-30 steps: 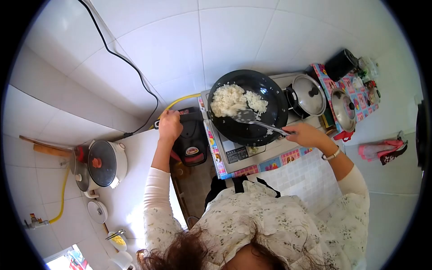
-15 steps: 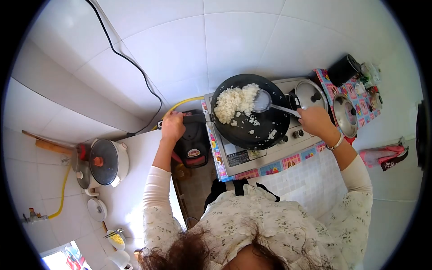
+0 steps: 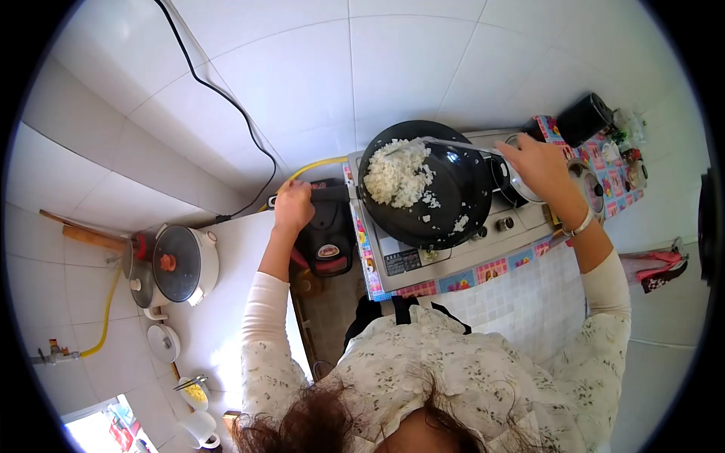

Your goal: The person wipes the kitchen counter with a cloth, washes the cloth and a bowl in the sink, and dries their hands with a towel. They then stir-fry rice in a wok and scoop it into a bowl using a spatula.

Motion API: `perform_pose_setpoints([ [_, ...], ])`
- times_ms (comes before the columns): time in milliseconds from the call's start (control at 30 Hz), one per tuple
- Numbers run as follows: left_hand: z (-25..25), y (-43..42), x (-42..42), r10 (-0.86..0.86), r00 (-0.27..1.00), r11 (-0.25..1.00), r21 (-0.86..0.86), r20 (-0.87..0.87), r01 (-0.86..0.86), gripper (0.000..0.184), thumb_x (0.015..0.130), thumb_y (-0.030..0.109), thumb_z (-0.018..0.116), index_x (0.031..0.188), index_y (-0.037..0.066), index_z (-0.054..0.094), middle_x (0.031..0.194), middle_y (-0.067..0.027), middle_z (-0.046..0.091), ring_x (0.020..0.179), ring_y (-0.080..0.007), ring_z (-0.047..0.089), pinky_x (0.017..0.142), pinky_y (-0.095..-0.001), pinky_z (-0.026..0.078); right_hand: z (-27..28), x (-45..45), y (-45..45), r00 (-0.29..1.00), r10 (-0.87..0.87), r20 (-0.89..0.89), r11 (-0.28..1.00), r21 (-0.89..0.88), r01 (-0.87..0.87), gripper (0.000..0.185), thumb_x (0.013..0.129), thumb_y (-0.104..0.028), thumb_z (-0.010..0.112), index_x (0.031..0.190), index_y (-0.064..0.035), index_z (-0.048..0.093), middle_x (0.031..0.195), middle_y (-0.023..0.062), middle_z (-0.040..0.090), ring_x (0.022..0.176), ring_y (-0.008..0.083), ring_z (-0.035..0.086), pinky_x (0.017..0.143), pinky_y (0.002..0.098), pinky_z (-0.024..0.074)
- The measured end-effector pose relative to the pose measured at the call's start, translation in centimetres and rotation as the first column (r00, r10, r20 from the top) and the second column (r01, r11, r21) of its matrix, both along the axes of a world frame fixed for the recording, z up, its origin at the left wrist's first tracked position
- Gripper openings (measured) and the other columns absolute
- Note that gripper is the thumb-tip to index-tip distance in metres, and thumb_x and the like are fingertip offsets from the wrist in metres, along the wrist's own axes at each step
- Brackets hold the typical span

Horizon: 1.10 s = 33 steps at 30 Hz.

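A black wok (image 3: pixel 445 219) sits on the left side of the gas stove (image 3: pixel 521 217). My left hand (image 3: pixel 293 204) is closed round the wok's long handle (image 3: pixel 331 194). In my right hand (image 3: pixel 538 167) is a metal spatula (image 3: pixel 462 144), held by its handle. The spatula's head lies at the upper edge of the white rice (image 3: pixel 396 177), partly hidden by it. Most of the rice is heaped in the left half of the wok, with loose grains scattered along its lower right.
Behind my right hand are a pot lid (image 3: pixel 522 181) and, farther right, another lid (image 3: pixel 585 185). A black canister (image 3: pixel 585 119) stands at the back right. On the left counter (image 3: pixel 234 294) are an electric pot (image 3: pixel 185 264) and a bowl of yellow food (image 3: pixel 195 394). A yellow hose (image 3: pixel 317 164) runs behind the wok's handle.
My right hand has moved up and right, and the spatula has swung from the middle of the wok to its upper edge. The rice is more bunched to the left. My left hand keeps its hold.
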<state>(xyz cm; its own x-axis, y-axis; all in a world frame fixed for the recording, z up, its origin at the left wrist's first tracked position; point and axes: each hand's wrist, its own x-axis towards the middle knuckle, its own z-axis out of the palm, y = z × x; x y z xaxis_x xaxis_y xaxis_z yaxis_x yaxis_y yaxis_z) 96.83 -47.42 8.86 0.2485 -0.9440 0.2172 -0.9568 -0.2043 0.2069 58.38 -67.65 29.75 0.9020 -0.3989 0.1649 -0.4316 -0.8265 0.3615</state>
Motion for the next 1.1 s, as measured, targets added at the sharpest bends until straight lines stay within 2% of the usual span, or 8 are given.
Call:
perform_pose_setpoints([
  [100, 0.1, -0.1, -0.1, 0.000, 1.000, 1.000, 0.021, 0.022, -0.001, 0.011, 0.060, -0.002, 0.055, 0.069, 0.005, 0.056, 0.079, -0.0133, 0.060, 0.089, -0.0319, 0.056, 0.085, -0.0377, 0.043, -0.6, 1.8, 0.7, 0.995, 0.097, 0.010, 0.993, 0.063, -0.097, 0.025, 0.080, -0.011, 0.052, 0.104, -0.0124, 0.059, 0.076, 0.0117, 0.055, 0.064, 0.0276, 0.059, 0.056, 0.0379, 0.0458],
  [267, -0.5, -0.1, 0.2, 0.001, 1.000, 1.000, -0.002, 0.020, -0.001, 0.011, 0.061, -0.001, 0.055, 0.071, 0.005, 0.057, 0.079, -0.0129, 0.061, 0.089, -0.0320, 0.056, 0.082, -0.0381, 0.044, -1.5, 0.7, 2.8, 0.984, 0.028, -0.179, 0.975, 0.223, 0.013, 0.027, 0.079, -0.009, 0.051, 0.105, -0.0151, 0.058, 0.072, 0.0088, 0.054, 0.067, 0.0270, 0.058, 0.057, 0.0386, 0.0457],
  [367, 0.0, 0.0, -0.1, 0.016, 0.999, 1.000, 0.005, 0.028, -0.016, 0.013, 0.061, -0.001, 0.055, 0.072, 0.004, 0.058, 0.080, -0.0125, 0.061, 0.088, -0.0321, 0.056, 0.081, -0.0381, 0.044, 0.9, -2.5, 2.0, 0.989, 0.082, -0.125, 0.988, 0.139, -0.064, 0.026, 0.078, -0.008, 0.052, 0.102, -0.0164, 0.060, 0.070, 0.0076, 0.053, 0.066, 0.0255, 0.057, 0.057, 0.0371, 0.0439],
  [500, 0.2, -0.1, -0.3, 0.011, 0.999, 1.000, -0.026, 0.036, -0.010, 0.009, 0.061, -0.001, 0.055, 0.068, 0.004, 0.056, 0.076, -0.0123, 0.059, 0.083, -0.0296, 0.057, 0.083, -0.0367, 0.043, 4.8, -3.7, 4.0, 0.978, -0.011, -0.206, 0.996, 0.087, 0.030, 0.024, 0.077, -0.009, 0.053, 0.097, -0.0174, 0.064, 0.069, 0.0070, 0.052, 0.066, 0.0243, 0.056, 0.058, 0.0357, 0.0429],
  [667, 0.0, -0.2, -0.3, 0.011, 0.999, 1.000, -0.020, 0.050, -0.010, 0.009, 0.061, -0.001, 0.055, 0.068, 0.004, 0.056, 0.076, -0.0127, 0.060, 0.083, -0.0294, 0.057, 0.083, -0.0369, 0.043, 1.4, -2.4, 4.5, 0.987, 0.024, -0.161, 0.989, 0.147, 0.000, 0.025, 0.076, -0.010, 0.054, 0.098, -0.0178, 0.065, 0.070, 0.0074, 0.053, 0.064, 0.0249, 0.057, 0.055, 0.0365, 0.0432],
  [867, 0.1, 0.2, -0.3, -0.001, 0.998, 1.000, -0.019, 0.070, 0.002, 0.010, 0.062, -0.002, 0.054, 0.069, 0.004, 0.056, 0.077, -0.0128, 0.060, 0.084, -0.0302, 0.056, 0.082, -0.0375, 0.043, 1.7, -0.3, 4.1, 0.995, -0.039, -0.095, 0.996, 0.070, 0.046, 0.026, 0.078, -0.013, 0.054, 0.102, -0.0181, 0.062, 0.068, 0.0073, 0.055, 0.064, 0.0248, 0.060, 0.054, 0.0363, 0.0449],
  [1000, 0.6, 0.1, -0.6, 0.005, 0.999, 1.000, -0.019, 0.050, -0.004, 0.009, 0.062, -0.002, 0.054, 0.069, 0.004, 0.056, 0.078, -0.0129, 0.060, 0.084, -0.0307, 0.056, 0.081, -0.0377, 0.043, -0.9, -0.1, 4.2, 0.985, 0.047, -0.164, 0.986, 0.164, -0.020, 0.022, 0.079, -0.011, 0.052, 0.099, -0.0164, 0.060, 0.069, 0.0076, 0.055, 0.065, 0.0254, 0.060, 0.056, 0.0370, 0.0462],
  [1100, 0.3, 0.1, -0.4, 0.008, 0.998, 1.000, -0.004, 0.066, -0.007, 0.009, 0.062, -0.002, 0.054, 0.069, 0.004, 0.056, 0.079, -0.0129, 0.060, 0.084, -0.0308, 0.056, 0.081, -0.0377, 0.043, -2.0, -3.0, 4.5, 0.990, 0.043, -0.132, 0.965, 0.261, -0.008, 0.035, 0.075, -0.004, 0.053, 0.106, -0.0189, 0.062, 0.067, 0.0091, 0.051, 0.062, 0.0262, 0.057, 0.054, 0.0367, 0.0438],
])
